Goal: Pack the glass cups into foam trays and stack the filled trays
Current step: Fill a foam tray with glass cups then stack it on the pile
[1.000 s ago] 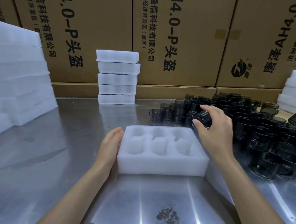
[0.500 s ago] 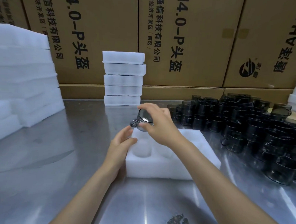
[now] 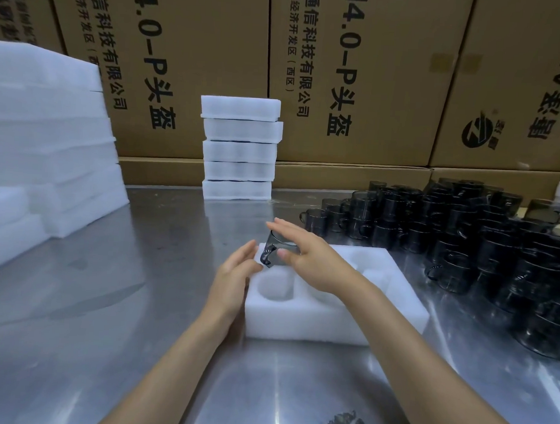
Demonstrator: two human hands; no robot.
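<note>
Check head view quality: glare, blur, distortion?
Head view: streaky overhead glare on the steel table; wide-angle bowing tilts the cardboard boxes; the right hand and its smoky cup look slightly soft; the dark cup pile merges into one mass.

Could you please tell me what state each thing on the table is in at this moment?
Foam tray: flat on the table, visible pockets empty.
Glass cup: tilted over the tray's far-left corner, not seated.
Right hand: holds the cup.
Left hand: fingers straight, against the tray's left edge.
Tray stack: five high, upright.
Cup pile: unpacked, stacked on the table.
</note>
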